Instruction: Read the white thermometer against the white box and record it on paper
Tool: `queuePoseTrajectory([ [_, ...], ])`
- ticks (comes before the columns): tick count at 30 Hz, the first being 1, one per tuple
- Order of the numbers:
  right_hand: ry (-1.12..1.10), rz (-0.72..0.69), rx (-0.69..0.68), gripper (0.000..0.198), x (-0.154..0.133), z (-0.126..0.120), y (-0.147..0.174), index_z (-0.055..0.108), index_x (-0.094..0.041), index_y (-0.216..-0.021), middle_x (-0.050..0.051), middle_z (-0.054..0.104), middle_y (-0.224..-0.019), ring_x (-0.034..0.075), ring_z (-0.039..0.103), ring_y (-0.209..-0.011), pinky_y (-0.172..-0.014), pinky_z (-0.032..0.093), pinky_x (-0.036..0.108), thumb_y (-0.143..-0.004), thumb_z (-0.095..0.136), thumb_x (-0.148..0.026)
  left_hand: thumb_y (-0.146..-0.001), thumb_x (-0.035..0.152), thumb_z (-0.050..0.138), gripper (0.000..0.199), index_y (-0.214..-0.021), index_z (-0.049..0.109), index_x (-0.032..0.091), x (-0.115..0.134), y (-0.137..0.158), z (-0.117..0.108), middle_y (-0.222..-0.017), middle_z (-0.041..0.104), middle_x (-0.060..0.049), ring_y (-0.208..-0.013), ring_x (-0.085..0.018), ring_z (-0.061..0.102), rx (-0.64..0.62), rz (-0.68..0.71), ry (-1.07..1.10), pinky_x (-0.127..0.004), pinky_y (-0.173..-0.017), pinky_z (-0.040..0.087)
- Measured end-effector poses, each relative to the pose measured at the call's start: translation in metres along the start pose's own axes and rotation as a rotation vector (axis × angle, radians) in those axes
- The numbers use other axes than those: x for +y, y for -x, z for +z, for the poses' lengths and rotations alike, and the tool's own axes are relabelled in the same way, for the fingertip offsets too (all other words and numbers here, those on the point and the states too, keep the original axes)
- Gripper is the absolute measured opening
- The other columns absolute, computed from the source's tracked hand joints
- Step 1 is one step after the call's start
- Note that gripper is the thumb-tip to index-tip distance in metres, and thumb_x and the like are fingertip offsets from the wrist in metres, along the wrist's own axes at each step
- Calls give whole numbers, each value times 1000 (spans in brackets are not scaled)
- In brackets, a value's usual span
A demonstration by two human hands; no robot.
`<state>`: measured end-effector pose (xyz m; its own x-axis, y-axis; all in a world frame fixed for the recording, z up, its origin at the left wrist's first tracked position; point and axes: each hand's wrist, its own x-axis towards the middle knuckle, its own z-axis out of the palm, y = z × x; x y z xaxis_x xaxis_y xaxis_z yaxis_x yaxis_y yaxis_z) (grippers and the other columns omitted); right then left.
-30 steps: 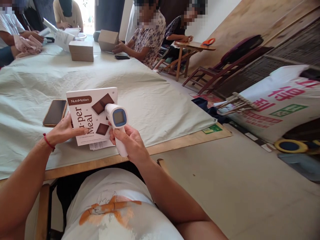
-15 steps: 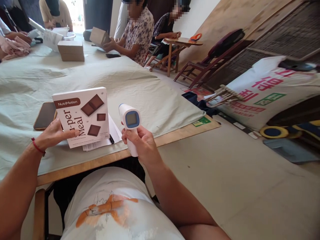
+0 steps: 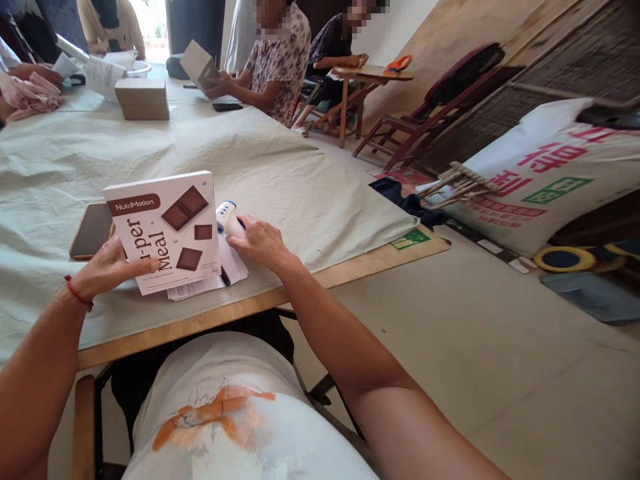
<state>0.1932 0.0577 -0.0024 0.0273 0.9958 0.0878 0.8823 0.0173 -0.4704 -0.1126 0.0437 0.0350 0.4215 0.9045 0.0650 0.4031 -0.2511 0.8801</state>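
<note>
The left hand [image 3: 107,269] grips the white box [image 3: 165,230], propping it upright on the worktop [image 3: 310,193]. Just right of the box, the right hand [image 3: 257,241] curls its fingers around the thermometer [image 3: 227,217], low over papers [image 3: 233,263].

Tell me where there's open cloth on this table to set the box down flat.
The widest bare cloth lies beyond the white box, short of the cardboard box. More lies right of the right hand, toward the table corner. It is crowded near the left hand: phone, papers and thermometer.
</note>
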Motion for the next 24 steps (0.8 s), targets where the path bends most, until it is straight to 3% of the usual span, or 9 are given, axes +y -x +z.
queuePoseTrajectory([
  [3, 177, -17, -54, 38, -5, 1, -6, 69, -16, -125, 20, 74, -122, 35, 69, -112, -92, 51, 42, -92, 63, -34, -77, 52, 85, 49, -109, 71, 18, 3, 0, 1, -112, 78, -9, -103, -33, 70, -51, -12, -20, -45, -89, 60],
  [7, 238, -44, -40, 41, -2, 0, 0, 68, -13, -128, 23, 70, -126, 36, 66, -115, -97, 51, 46, -94, 64, -36, -76, 53, 85, 52, -111, 70, 19, 5, 0, 4, -116, 78, -9, -106, -33, 70, -41, 8, -17, -44, -92, 59],
  [11, 97, -267, 87, 26, -3, 4, 14, 73, -17, -116, 18, 69, -127, 31, 62, -122, -102, 49, 43, -97, 57, -22, -75, 53, 85, 54, -112, 68, 17, 7, 0, 5, -116, 77, -11, -107, -35, 70, -38, 15, -14, -46, -92, 60],
  [13, 16, -359, 0, 24, -8, 11, 20, 75, -18, -109, 15, 73, -117, 27, 66, -112, -96, 51, 38, -99, 53, -21, -75, 53, 85, 56, -113, 67, 17, 8, 0, 3, -115, 77, -12, -105, -35, 71, -33, 12, 8, -46, -89, 61],
  [15, 5, -337, -96, 24, -15, 19, 25, 74, -16, -113, 13, 75, -107, 26, 69, -101, -90, 53, 37, -98, 56, -23, -73, 54, 86, 59, -114, 66, 16, 6, 0, -1, -115, 78, -13, -103, -35, 71, -6, -19, 26, -46, -86, 61],
  [18, 74, -251, -108, 39, -24, 26, 29, 67, -12, -132, 14, 76, -108, 28, 70, -102, -90, 53, 38, -95, 60, -23, -69, 51, 88, 61, -114, 65, 16, -1, -3, -9, -118, 77, -12, -107, -34, 71, 154, -47, -26, -47, -91, 61],
  [21, 182, -229, -127, 52, -31, 23, 31, 57, -13, -146, 17, 74, -120, 31, 70, -108, -89, 53, 39, -95, 56, -20, -65, 39, 87, 62, -117, 60, 19, -11, -10, -15, -122, 74, -10, -114, -30, 68, 449, -15, -121, -47, -98, 60],
  [24, 288, -231, -167, 57, -38, 17, 35, 51, -20, -154, 18, 71, -128, 31, 71, -106, -85, 52, 39, -98, 52, -19, -62, 26, 88, 72, -121, 49, 20, -18, -15, -17, -128, 70, -8, -113, -26, 67, 711, -78, -218, -47, -101, 59],
])
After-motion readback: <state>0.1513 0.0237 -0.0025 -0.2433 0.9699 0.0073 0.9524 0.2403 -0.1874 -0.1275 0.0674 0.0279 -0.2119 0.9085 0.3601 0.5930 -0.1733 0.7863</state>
